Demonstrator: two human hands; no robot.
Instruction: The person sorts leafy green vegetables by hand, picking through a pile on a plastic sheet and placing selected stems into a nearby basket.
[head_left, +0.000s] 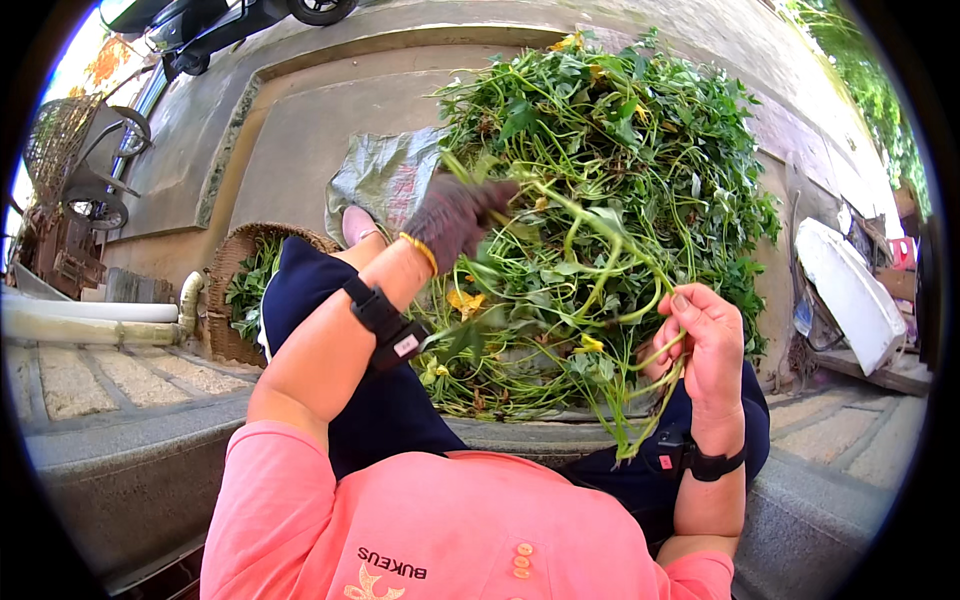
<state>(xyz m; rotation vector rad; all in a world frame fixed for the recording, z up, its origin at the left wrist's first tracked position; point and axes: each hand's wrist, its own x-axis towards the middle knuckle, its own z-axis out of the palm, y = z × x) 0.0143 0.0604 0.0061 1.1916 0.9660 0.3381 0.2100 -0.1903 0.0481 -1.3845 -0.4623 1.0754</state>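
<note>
My left hand, in a dark knitted glove with a yellow cuff, is closed around one part of a long green leafy vine; it is blurred. Bare, my right hand pinches the same vine between thumb and fingers, with several thin stems hanging below it. Between the two hands the vine stretches at a slant. Under and beyond them lies a large heap of cut green vines, with leaves, tangled stems and a few yellow flowers.
A wicker basket holding greens stands left of my left knee. Behind it lies a crumpled woven plastic sack. White pipes run at the left, near a wheeled cart. A white foam box leans at the right.
</note>
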